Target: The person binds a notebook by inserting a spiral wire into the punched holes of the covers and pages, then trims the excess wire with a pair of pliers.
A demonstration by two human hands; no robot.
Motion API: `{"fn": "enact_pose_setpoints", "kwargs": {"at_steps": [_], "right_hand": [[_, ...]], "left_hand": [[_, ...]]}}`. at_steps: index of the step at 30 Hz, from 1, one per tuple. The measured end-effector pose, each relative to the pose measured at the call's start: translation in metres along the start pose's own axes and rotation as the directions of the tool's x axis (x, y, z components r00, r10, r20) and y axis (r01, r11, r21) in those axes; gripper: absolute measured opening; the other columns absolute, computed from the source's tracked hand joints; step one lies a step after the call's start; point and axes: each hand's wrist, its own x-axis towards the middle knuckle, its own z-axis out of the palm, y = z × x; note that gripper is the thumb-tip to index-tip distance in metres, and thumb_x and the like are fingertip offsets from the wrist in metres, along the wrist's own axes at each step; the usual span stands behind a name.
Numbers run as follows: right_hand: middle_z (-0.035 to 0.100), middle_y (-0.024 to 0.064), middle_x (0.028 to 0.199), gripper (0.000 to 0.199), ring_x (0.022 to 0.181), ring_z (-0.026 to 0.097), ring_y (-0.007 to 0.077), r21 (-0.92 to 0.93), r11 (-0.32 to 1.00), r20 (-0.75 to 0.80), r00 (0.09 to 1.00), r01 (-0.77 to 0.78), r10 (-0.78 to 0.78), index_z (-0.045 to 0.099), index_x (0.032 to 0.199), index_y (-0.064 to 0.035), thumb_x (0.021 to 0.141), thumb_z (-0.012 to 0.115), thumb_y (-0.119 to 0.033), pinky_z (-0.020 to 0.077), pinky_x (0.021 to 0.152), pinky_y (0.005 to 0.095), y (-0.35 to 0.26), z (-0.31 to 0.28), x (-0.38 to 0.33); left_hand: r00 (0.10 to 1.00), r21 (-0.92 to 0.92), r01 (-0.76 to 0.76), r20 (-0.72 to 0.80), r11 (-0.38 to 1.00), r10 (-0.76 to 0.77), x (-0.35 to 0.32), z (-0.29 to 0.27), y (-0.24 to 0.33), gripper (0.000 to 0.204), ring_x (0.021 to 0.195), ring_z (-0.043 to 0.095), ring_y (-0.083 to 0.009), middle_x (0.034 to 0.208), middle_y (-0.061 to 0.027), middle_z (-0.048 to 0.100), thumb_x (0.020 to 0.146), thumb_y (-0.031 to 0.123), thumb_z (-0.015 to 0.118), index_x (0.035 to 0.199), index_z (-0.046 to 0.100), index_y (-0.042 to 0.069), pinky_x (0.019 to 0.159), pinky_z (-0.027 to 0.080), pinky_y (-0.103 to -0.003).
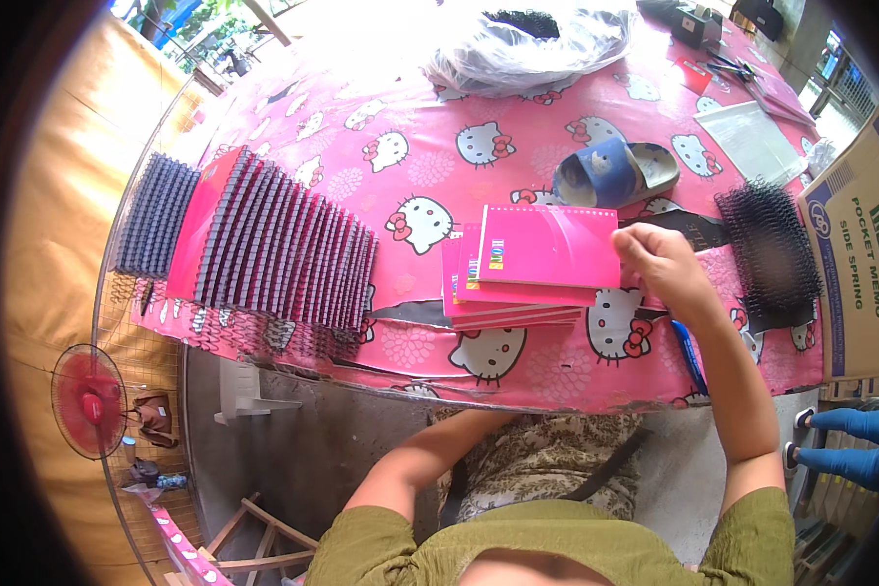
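Note:
My right hand [662, 266] is at the right edge of a pink notebook [547, 249], its fingers closed on that edge. The notebook has punched holes along its top and lies at a slight offset on a small stack of pink notebooks [518, 320]. My left forearm [439, 451] reaches to the table's front edge, and the hand itself is hidden there. On the left stands a long row of pink notebooks [283, 244] with dark spiral bindings. A pile of loose black binding coils [770, 244] lies to the right of my right hand.
A blue slide sandal [606, 171] sits behind the stack. Bundled coils [154, 217] are at far left, a plastic bag [532, 59] at the back, a blue pen [689, 356] near the front edge. A carton [864, 254] stands right. Another person's legs [855, 444] show beyond.

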Motion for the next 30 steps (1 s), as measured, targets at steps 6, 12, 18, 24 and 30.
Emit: {"fn": "enact_pose_setpoints", "kwargs": {"at_steps": [6,12,18,24,30], "right_hand": [[0.069,0.0146,0.1,0.042,0.09,0.066,0.0186,-0.212,0.94,-0.084,0.954,0.266,-0.289,0.058,0.114,0.0035,0.081,0.076,-0.016,0.0508,0.08,0.0341,-0.023,0.017,0.001],[0.065,0.0086,0.095,0.029,0.09,0.062,0.0124,-0.007,0.816,-0.224,0.794,0.579,-0.565,0.051,0.103,-0.0018,0.082,0.068,0.007,0.0503,0.078,0.0302,-0.031,0.036,-0.008],[0.057,0.0155,0.107,0.044,0.106,0.056,0.0279,-0.405,0.697,-0.147,0.71,0.592,-0.688,0.051,0.117,-0.0039,0.079,0.073,-0.002,0.0437,0.09,0.039,-0.004,0.06,0.011],[0.051,0.022,0.12,0.049,0.118,0.045,0.039,-0.612,0.632,-0.132,0.726,0.476,-0.675,0.053,0.116,0.0014,0.077,0.075,-0.017,0.0376,0.098,0.048,-0.009,0.048,0.014],[0.054,0.0213,0.115,0.042,0.112,0.048,0.0394,-0.317,0.826,-0.061,0.859,0.465,-0.507,0.055,0.116,-0.0011,0.078,0.071,-0.007,0.0403,0.098,0.0444,-0.025,0.064,-0.012]], "left_hand": [[0.843,-0.262,-0.035,0.51,0.964,0.169,-0.072,-0.105,0.039,0.044,0.106,0.061,-0.0378,0.111,-0.0204,0.066,0.097,0.038,0.05,0.118,0.061,0.001,0.096,0.045,-0.044],[0.788,-0.61,-0.491,-0.615,0.621,0.018,-0.05,-0.212,0.063,0.069,0.129,0.047,-0.0281,0.143,-0.0186,0.043,0.085,-0.001,0.066,0.145,0.032,0.005,0.106,0.039,-0.036],[0.819,-0.641,-0.384,-0.569,0.665,-0.075,0.043,-0.215,0.069,0.082,0.138,0.03,-0.0378,0.146,-0.0241,0.031,0.084,-0.003,0.065,0.151,0.023,0.021,0.108,0.033,-0.048],[0.573,-0.097,-0.265,-0.816,0.959,0.076,0.055,-0.207,0.077,0.05,0.137,0.032,-0.04,0.151,-0.0252,0.022,0.084,0.016,0.074,0.131,0.056,0.018,0.105,0.039,-0.046],[0.534,-0.152,-0.412,-0.839,0.898,0.103,0.057,-0.212,0.067,0.021,0.131,0.041,-0.0427,0.149,-0.0262,0.03,0.08,0.017,0.076,0.099,0.072,0.011,0.104,0.038,-0.046]]}}
